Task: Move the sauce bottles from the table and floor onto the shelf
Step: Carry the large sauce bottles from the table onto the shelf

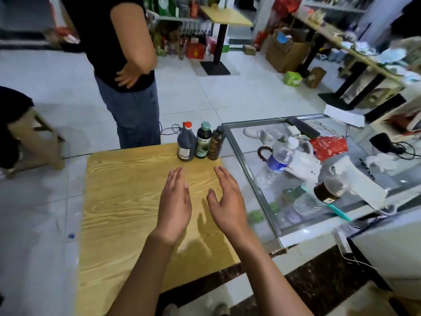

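Head view: over the wooden table (127, 201), my left hand (174, 206) and right hand (227, 207) hover empty, fingers straight and loosely apart. Three sauce bottles (201, 141) stand touching at its far edge. None lifted yet; next, I judge, reach forward and grasp one.

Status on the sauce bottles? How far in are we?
Nothing looks done yet. Three bottles stand in a row at the table's far edge: red-capped jug, green-capped bottle, dark bottle. Both hands are open and hold nothing, left hand and right hand above the tabletop, short of the bottles. All three are left to shelve. No floor bottles can be made out.
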The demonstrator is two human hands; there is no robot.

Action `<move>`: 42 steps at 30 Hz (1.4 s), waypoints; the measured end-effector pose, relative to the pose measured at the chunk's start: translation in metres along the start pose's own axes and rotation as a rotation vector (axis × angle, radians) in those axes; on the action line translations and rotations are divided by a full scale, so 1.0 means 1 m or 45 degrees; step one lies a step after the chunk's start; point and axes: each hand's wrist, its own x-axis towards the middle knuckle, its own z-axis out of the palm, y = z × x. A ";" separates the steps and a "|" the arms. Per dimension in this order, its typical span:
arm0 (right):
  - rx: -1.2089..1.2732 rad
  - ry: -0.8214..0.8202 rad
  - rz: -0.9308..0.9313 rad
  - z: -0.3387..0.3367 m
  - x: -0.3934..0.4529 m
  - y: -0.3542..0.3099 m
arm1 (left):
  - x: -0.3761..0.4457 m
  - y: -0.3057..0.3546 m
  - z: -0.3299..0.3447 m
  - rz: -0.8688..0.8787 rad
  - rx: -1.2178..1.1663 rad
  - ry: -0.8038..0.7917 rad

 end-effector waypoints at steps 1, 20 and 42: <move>0.017 0.002 0.022 0.004 0.012 0.003 | 0.013 -0.005 0.001 -0.072 -0.060 0.021; 0.356 -0.117 0.424 0.089 0.303 0.077 | 0.279 -0.074 0.074 -0.452 -0.081 0.046; -0.284 -0.409 0.026 0.102 0.308 0.096 | 0.288 -0.099 0.084 -0.279 0.124 0.115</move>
